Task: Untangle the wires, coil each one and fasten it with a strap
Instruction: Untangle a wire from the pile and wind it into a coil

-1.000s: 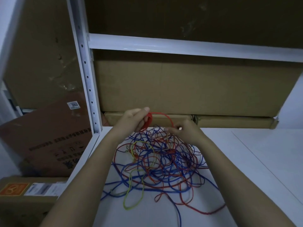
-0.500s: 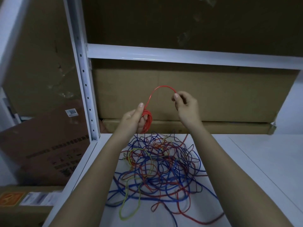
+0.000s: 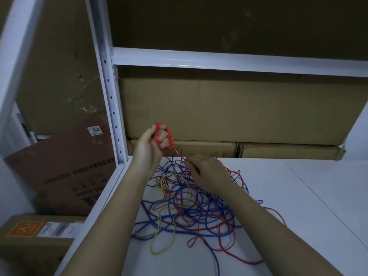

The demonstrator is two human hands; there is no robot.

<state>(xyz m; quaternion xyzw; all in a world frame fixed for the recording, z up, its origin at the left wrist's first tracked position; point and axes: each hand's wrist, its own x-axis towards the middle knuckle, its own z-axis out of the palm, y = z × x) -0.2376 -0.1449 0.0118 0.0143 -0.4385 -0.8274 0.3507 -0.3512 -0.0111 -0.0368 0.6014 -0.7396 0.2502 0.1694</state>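
Left hand (image 3: 148, 148) grips one red coil (image 3: 163, 136); right hand (image 3: 207, 172) pinches its strand.
One red, blue and yellow wire tangle (image 3: 191, 206) lies below.

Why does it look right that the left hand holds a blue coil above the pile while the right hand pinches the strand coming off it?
Not quite: in the head view, the coil in the left hand is red. The right hand does pinch its strand above the pile.

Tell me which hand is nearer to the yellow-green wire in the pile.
Right. The right hand is low over the tangle, just right of the yellow-green wire's upper loop. The left hand is raised above the pile's far edge, holding the red coil.
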